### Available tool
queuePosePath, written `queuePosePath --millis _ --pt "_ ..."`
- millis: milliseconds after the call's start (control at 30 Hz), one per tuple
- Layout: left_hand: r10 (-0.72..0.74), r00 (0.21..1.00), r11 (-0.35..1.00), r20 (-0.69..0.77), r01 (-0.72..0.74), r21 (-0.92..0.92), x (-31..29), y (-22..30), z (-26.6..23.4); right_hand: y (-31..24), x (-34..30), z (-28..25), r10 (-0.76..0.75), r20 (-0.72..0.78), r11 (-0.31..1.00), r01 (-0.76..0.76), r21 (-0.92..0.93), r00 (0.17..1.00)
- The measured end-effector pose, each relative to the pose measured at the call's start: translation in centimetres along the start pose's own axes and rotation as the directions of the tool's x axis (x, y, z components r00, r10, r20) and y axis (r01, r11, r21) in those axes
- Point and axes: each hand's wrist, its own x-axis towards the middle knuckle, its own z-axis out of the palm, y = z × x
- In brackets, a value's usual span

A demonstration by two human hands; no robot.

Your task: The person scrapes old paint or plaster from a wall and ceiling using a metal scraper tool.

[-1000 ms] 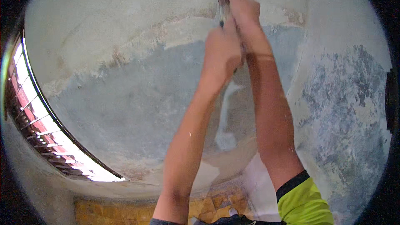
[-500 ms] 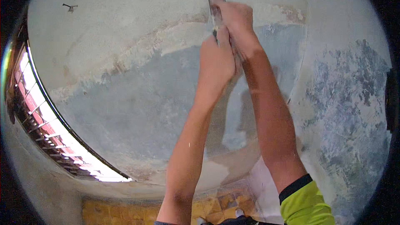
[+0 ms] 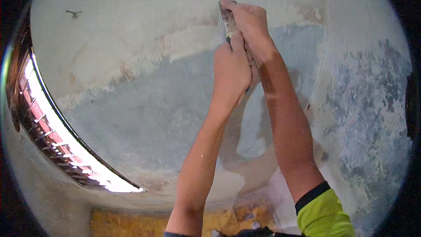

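Observation:
A scraper (image 3: 228,21) with a flat, smeared metal blade and a dark handle is held up against the wall, its blade pointing upward. My left hand (image 3: 232,68) is closed round the handle, which its fingers mostly hide. Higher up, my right hand (image 3: 253,23) grips the blade's right side, a fingertip lying near its top edge. Behind them, the pale plaster (image 3: 144,13) of the upper wall meets a rough-edged, blue-grey patch (image 3: 144,109). Whether the whole blade edge touches the wall, I cannot tell.
A barred window opening (image 3: 66,145) lets in bright light at the left. A small metal hook (image 3: 73,14) sticks out of the wall at upper left. To the right is a mottled blue-and-white wall (image 3: 368,92). Yellow-brown floor tiles (image 3: 131,224) show below.
The view has tilted slightly, so the hook and window sit a little lower. Both hands stay on the scraper, which has moved only slightly against the wall.

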Motion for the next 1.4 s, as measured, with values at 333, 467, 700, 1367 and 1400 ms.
queuePosePath --millis 333,467,700,1367,1400 --pt "-0.178 0.982 0.957 0.070 0.189 -0.218 -1.4 1.9 0.7 -1.9 -0.6 -0.6 0.010 -0.040 0.992 -0.015 -0.129 0.999" --pt "0.008 0.990 0.988 0.137 0.014 -0.155 3.5 4.1 -0.9 -4.1 3.3 1.4 -0.099 -0.110 0.967 0.070 -0.246 0.989" --pt "-0.040 0.999 0.999 0.036 0.039 0.021 0.4 0.0 -0.9 -1.9 -2.2 -0.2 -0.007 -0.007 0.986 0.006 -0.164 1.000" --pt "-0.203 0.973 0.963 0.109 0.218 -0.158 -0.2 2.1 -1.0 -1.6 -1.3 0.5 -0.157 -0.062 0.977 0.146 -0.155 0.986" --pt "-0.201 0.974 0.965 0.105 0.215 -0.150 0.9 1.3 -1.2 -1.5 -0.8 0.8 -0.156 -0.063 0.978 0.146 -0.146 0.986"
